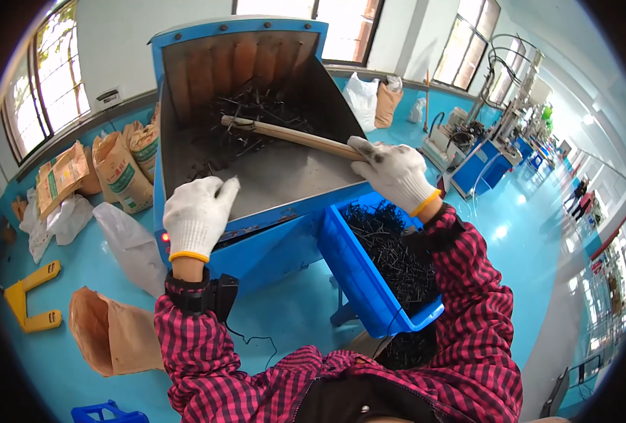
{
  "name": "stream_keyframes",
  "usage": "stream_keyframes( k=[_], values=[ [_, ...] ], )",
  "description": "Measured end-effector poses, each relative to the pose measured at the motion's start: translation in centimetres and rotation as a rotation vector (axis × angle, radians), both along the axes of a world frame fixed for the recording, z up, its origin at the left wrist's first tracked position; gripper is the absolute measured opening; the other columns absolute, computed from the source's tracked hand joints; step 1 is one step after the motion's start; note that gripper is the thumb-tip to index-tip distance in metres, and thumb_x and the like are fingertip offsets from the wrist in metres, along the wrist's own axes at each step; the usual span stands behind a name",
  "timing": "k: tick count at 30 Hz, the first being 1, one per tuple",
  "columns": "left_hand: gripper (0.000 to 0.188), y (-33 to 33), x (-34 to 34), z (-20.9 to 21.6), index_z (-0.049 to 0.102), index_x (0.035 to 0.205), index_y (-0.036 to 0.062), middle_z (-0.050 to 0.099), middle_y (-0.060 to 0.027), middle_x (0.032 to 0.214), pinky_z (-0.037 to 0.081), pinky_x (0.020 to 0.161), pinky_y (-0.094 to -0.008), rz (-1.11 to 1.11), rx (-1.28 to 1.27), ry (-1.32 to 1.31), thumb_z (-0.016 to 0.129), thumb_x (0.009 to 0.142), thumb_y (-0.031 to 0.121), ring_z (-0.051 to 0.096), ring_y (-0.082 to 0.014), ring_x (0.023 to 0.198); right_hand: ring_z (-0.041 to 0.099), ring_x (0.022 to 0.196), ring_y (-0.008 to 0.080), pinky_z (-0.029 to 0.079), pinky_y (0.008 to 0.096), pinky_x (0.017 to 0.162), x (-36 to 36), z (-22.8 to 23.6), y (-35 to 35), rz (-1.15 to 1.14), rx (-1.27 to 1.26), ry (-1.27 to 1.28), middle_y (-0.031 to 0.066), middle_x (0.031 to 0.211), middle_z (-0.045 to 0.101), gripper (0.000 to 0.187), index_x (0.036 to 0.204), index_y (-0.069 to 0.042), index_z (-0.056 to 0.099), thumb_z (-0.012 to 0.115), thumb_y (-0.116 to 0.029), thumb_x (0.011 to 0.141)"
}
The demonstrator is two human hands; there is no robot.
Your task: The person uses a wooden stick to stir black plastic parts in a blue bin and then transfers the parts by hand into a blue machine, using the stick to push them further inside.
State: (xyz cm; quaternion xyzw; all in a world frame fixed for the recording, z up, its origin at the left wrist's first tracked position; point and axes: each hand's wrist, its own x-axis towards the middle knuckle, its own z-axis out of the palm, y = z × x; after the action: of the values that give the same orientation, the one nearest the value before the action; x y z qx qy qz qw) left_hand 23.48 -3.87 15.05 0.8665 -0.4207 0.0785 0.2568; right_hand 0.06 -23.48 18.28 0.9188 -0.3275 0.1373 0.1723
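My right hand (397,173), in a white knit glove with dark smudges, grips one end of a wooden stick (295,134). The stick slants leftward over the open steel tray of a blue hopper machine (267,218). Its far end reaches a heap of thin black plastic scraps (256,113) at the back of the tray. Over the tray's front left edge is my left hand (199,215), gloved too. Its fingers curl down with the thumb apart; whether anything is inside them is hidden. Below the machine's right front, a blue crate (351,282) holds more black scraps.
Brown paper sacks (119,169) stand left of the machine, near a white plastic bag (129,247). An open paper bag (126,335) and a yellow forked piece (34,296) lie at lower left. Other machines (478,148) line the right side. A thin cable (256,338) hangs by my left wrist.
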Motion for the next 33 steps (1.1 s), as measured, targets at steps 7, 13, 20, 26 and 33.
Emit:
stream_keyframes(
  k=[7, 13, 20, 26, 33],
  values=[
    [0.045, -0.3, 0.1, -0.3, 0.075, 0.093, 0.0106, 0.07, -0.0157, 0.095, 0.05, 0.085, -0.0449, -0.017, -0.016, -0.087, 0.053, 0.09, 0.05, 0.066, -0.0366, 0.095, 0.068, 0.085, 0.0308, 0.054, 0.0403, 0.076, -11.4, -2.1, 0.4, -0.03, 0.073, -0.323, 0.012, 0.097, 0.07, 0.041, 0.124, -0.02, 0.064, 0.063, -0.043, 0.089],
    [0.033, -2.5, -2.9, -0.1, 0.072, 0.098, 0.0066, 0.071, -0.0141, 0.099, 0.05, 0.089, -0.0401, -0.101, -0.156, -0.101, 0.059, 0.093, 0.036, 0.066, -0.0349, 0.098, 0.068, 0.082, 0.0305, 0.053, 0.0402, 0.075, -15.6, -2.6, 1.2, -0.19, 0.082, -0.245, 0.0112, 0.093, 0.07, 0.039, 0.119, -0.018, 0.064, 0.065, -0.041, 0.088],
    [0.018, -6.2, -10.2, 0.4, 0.072, 0.099, 0.0103, 0.071, -0.0095, 0.105, 0.051, 0.09, -0.0383, -0.492, -0.365, -0.267, 0.066, 0.088, 0.023, 0.066, -0.0313, 0.097, 0.068, 0.078, 0.03, 0.054, 0.0392, 0.066, -15.6, -3.6, 2.5, -0.136, 0.12, -0.5, 0.0111, 0.09, 0.069, 0.037, 0.118, -0.017, 0.064, 0.065, -0.04, 0.089],
    [0.032, -11.1, -6.2, -1.3, 0.069, 0.109, 0.0005, 0.068, -0.0175, 0.11, 0.049, 0.09, -0.0388, -0.571, -0.093, -0.144, 0.058, 0.095, 0.028, 0.064, -0.0336, 0.104, 0.067, 0.075, 0.034, 0.053, 0.0446, 0.064, -18.5, -12.4, 0.4, -0.238, 0.213, -0.802, 0.0138, 0.084, 0.068, 0.031, 0.109, -0.016, 0.06, 0.062, -0.04, 0.09],
    [0.052, -14.3, -6.2, 0.3, 0.063, 0.125, 0.0026, 0.061, -0.0195, 0.129, 0.043, 0.1, -0.0405, -0.197, 0.245, -0.152, 0.051, 0.098, 0.045, 0.058, -0.0355, 0.116, 0.067, 0.085, 0.0376, 0.053, 0.0483, 0.077, -28.3, -24.0, 1.9, -0.757, 0.525, -0.834, 0.0151, 0.09, 0.07, 0.036, 0.11, -0.014, 0.06, 0.052, -0.044, 0.094]
  ],
)
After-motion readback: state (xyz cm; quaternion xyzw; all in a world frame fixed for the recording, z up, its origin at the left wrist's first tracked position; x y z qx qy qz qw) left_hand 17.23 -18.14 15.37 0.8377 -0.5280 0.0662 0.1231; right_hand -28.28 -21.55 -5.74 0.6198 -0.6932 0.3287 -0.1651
